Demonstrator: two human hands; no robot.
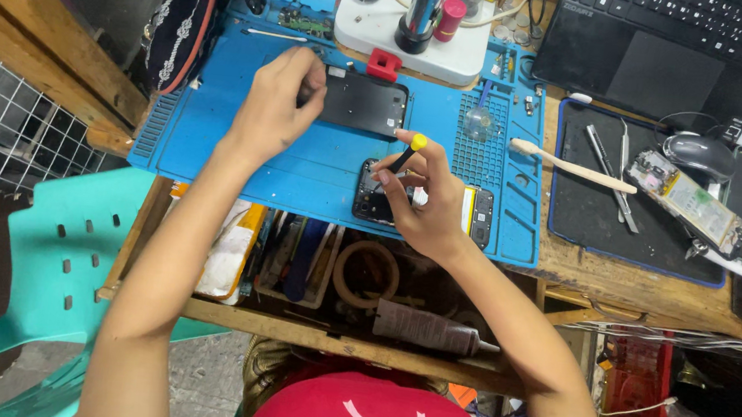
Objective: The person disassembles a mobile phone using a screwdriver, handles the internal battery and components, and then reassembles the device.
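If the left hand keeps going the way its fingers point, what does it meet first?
Probably the black rectangular phone back panel on the blue silicone work mat: the left hand points toward it, fingertips at its left edge. Actual contact is unclear.

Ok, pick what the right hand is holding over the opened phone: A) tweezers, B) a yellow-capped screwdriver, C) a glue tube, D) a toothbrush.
B: the right hand grips a thin black screwdriver with a yellow cap, tip down on the opened phone on the blue mat.

I work in a phone repair workshop: blue repair mat [321, 163], microscope base [410, 35], tweezers [612, 173] and opened phones [696, 208] crowd my wooden worktop [644, 294].
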